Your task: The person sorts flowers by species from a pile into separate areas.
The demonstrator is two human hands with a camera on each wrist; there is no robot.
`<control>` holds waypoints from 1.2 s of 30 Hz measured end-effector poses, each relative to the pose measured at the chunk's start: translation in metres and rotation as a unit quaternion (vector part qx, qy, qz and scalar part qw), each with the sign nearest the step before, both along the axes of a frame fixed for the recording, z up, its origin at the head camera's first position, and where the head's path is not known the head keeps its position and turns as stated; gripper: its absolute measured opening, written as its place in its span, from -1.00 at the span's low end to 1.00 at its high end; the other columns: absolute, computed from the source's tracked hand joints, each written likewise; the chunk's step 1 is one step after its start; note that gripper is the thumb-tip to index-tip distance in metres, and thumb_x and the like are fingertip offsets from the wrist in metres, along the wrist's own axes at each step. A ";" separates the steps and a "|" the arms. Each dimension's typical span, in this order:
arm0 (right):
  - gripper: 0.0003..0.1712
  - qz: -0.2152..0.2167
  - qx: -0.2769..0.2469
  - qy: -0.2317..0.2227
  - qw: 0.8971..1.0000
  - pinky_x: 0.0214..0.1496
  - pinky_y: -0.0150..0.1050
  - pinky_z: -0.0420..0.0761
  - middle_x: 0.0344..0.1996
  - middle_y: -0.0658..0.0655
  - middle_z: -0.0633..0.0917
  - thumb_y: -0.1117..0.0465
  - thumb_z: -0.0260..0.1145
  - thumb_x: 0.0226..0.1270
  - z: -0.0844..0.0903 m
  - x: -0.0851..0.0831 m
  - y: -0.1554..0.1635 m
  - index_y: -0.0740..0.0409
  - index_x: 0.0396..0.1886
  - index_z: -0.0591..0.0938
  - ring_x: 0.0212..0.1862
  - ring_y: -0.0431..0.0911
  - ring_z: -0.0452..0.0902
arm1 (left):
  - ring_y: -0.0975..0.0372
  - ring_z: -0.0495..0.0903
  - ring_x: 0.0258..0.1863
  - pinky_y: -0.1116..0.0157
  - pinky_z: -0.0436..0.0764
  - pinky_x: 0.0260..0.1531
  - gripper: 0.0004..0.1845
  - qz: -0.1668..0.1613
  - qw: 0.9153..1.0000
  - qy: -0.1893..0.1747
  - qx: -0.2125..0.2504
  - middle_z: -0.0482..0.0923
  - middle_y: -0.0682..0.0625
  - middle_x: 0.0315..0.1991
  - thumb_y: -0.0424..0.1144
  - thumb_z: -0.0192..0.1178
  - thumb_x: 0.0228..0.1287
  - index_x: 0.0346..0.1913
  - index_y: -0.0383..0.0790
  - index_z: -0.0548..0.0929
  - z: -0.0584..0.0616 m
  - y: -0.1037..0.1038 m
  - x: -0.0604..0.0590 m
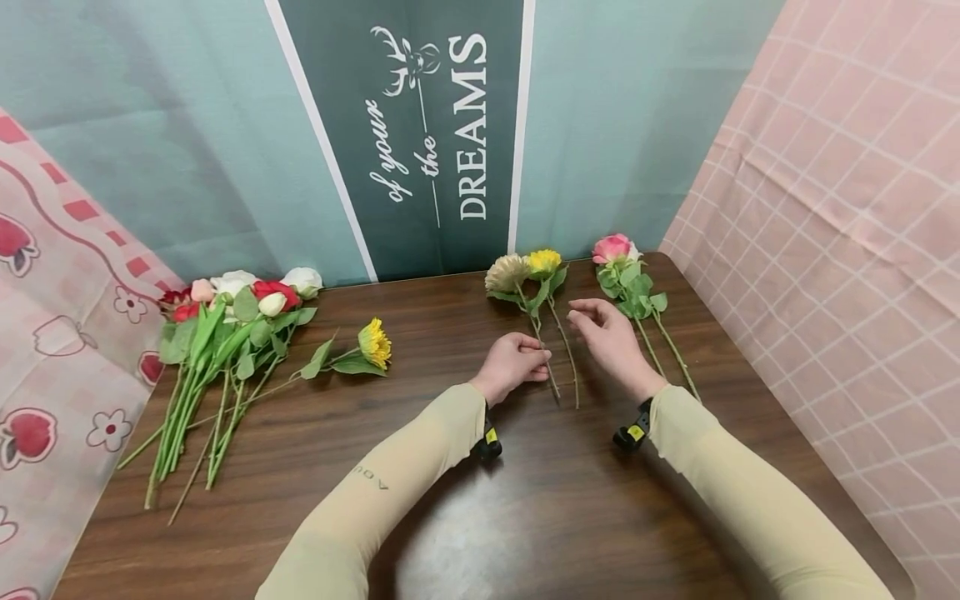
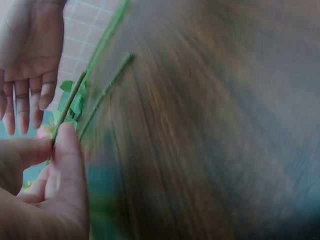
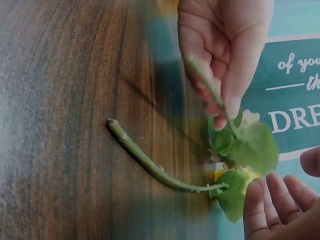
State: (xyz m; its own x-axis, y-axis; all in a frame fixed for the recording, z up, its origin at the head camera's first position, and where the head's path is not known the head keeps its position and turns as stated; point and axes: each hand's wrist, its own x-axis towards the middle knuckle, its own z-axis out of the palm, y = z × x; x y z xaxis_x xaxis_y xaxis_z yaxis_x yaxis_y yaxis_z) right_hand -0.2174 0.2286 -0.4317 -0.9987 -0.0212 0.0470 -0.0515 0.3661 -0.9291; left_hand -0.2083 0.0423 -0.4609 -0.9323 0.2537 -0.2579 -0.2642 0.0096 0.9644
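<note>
My left hand (image 1: 513, 364) pinches the stem of a beige flower (image 1: 507, 273) between thumb and fingers, low on the stem. In the left wrist view that stem (image 2: 68, 100) sticks out past the thumb and fingertips. Just right of it, a yellow flower (image 1: 544, 261) lies on the table, its head near the beige one and its bare stem (image 3: 150, 167) pointing towards me. My right hand (image 1: 611, 337) hovers to the right of the yellow flower, fingers loosely bent and holding nothing. The right wrist view shows its fingers (image 3: 270, 200) beside the yellow flower's leaves.
A pink rose (image 1: 612, 247) and a white bloom lie at the back right, stems beyond my right hand. At left is a pile of red, white and pink flowers (image 1: 232, 333), with another yellow flower (image 1: 375, 343) beside it. Hanging cloths (image 1: 615, 125) border the brown table (image 1: 480, 517).
</note>
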 end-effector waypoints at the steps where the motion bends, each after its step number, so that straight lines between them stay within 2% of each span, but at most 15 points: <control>1: -0.53 0.002 0.002 -0.002 1.000 0.09 0.13 0.63 0.07 0.40 0.62 0.02 0.17 0.60 0.000 0.001 -0.001 0.25 0.27 0.55 0.10 0.24 0.57 | 0.14 0.70 -0.42 0.21 0.77 -0.27 -0.73 -0.008 1.000 0.001 -0.011 0.68 -0.34 -0.13 -0.43 0.29 0.38 0.04 -0.51 0.54 0.000 0.000 -0.001; 5: -0.53 0.012 0.018 -0.001 1.000 0.02 0.07 0.63 0.02 0.40 0.64 0.03 0.16 0.61 -0.001 0.002 -0.005 0.25 0.28 0.55 0.02 0.29 0.58 | 0.09 0.71 -0.39 0.22 0.77 -0.30 -0.73 -0.040 0.997 0.012 -0.059 0.69 -0.28 -0.19 -0.40 0.26 0.42 0.05 -0.53 0.56 -0.001 -0.004 -0.003; 9: -0.54 0.016 0.030 0.008 0.999 -0.10 -0.19 0.63 -0.02 0.36 0.65 0.06 0.17 0.60 -0.002 0.002 -0.007 0.28 0.28 0.56 -0.03 0.24 0.60 | 0.08 0.73 -0.39 0.24 0.76 -0.33 -0.73 -0.068 0.992 0.039 -0.102 0.71 -0.24 -0.22 -0.38 0.24 0.45 0.06 -0.53 0.61 -0.003 -0.009 -0.004; 12: -0.56 0.015 0.042 0.014 0.999 -0.17 -0.32 0.58 -0.06 0.31 0.66 0.06 0.19 0.59 -0.003 0.003 -0.007 0.26 0.25 0.58 -0.08 0.17 0.61 | 0.12 0.74 -0.41 0.27 0.75 -0.36 -0.69 -0.088 0.984 0.069 -0.140 0.73 -0.19 -0.23 -0.36 0.23 0.46 0.14 -0.50 0.61 -0.004 -0.015 -0.004; 16: -0.58 0.022 0.068 0.023 0.997 -0.08 -0.23 0.55 -0.05 0.24 0.66 0.05 0.19 0.59 -0.005 0.003 -0.007 0.22 0.23 0.59 -0.08 0.06 0.58 | 0.18 0.72 -0.41 0.28 0.73 -0.34 -0.65 -0.112 0.967 0.119 -0.195 0.72 -0.14 -0.22 -0.30 0.22 0.49 0.21 -0.42 0.61 -0.001 -0.027 -0.001; 18: -0.58 0.030 0.094 0.037 0.994 0.01 -0.12 0.55 -0.02 0.22 0.66 0.05 0.20 0.59 -0.006 0.003 -0.007 0.22 0.23 0.59 -0.02 0.04 0.56 | 0.21 0.70 -0.31 0.29 0.70 -0.22 -0.67 -0.116 0.951 0.165 -0.232 0.70 -0.10 -0.17 -0.26 0.22 0.49 0.19 -0.35 0.63 0.003 -0.036 0.000; 19: -0.58 0.037 0.108 0.046 0.992 0.06 -0.07 0.54 0.01 0.22 0.65 0.06 0.20 0.58 -0.006 0.004 -0.007 0.22 0.24 0.58 0.01 0.04 0.55 | 0.22 0.69 -0.24 0.29 0.68 -0.15 -0.67 -0.117 0.941 0.192 -0.253 0.70 -0.08 -0.12 -0.24 0.22 0.49 0.19 -0.32 0.64 0.006 -0.041 0.002; 23: -0.55 0.071 0.183 0.087 0.977 0.19 0.08 0.52 0.10 0.24 0.62 0.05 0.22 0.57 -0.007 0.006 -0.011 0.24 0.27 0.57 0.14 0.09 0.53 | 0.21 0.61 0.03 0.24 0.56 0.12 -0.68 -0.108 0.890 0.305 -0.322 0.65 0.00 0.06 -0.20 0.22 0.50 0.21 -0.20 0.67 0.016 -0.070 0.009; 25: -0.53 0.093 0.222 0.105 0.965 0.22 0.10 0.51 0.14 0.23 0.61 0.04 0.24 0.55 -0.007 0.007 -0.017 0.22 0.29 0.57 0.17 0.12 0.51 | 0.18 0.57 0.12 0.18 0.53 0.20 -0.66 -0.104 0.868 0.343 -0.343 0.62 0.01 0.12 -0.18 0.21 0.51 0.25 -0.15 0.66 0.020 -0.091 0.016; 28: -0.51 0.135 0.275 0.128 0.943 0.27 0.12 0.46 0.19 0.23 0.61 0.03 0.27 0.53 -0.006 0.009 -0.029 0.20 0.31 0.57 0.23 0.15 0.48 | 0.15 0.53 0.18 0.12 0.50 0.24 -0.65 -0.089 0.839 0.386 -0.374 0.60 0.02 0.15 -0.16 0.21 0.50 0.26 -0.08 0.65 0.023 -0.129 0.029; 31: -0.45 0.194 0.315 0.140 0.918 0.37 0.10 0.41 0.25 0.20 0.59 0.00 0.28 0.52 -0.001 0.014 -0.045 0.19 0.35 0.54 0.32 0.14 0.44 | 0.11 0.52 0.19 0.05 0.51 0.22 -0.66 -0.061 0.815 0.406 -0.409 0.60 0.00 0.16 -0.18 0.22 0.49 0.25 -0.07 0.67 0.025 -0.174 0.045; 36: -0.38 0.306 0.362 0.170 0.864 0.45 0.00 0.35 0.29 0.16 0.59 -0.03 0.31 0.50 0.001 0.026 -0.079 0.20 0.40 0.51 0.37 0.06 0.42 | -0.06 0.55 0.13 -0.11 0.52 0.16 -0.66 0.002 0.761 0.414 -0.500 0.62 -0.15 0.13 -0.27 0.24 0.40 0.20 -0.19 0.68 0.021 -0.272 0.065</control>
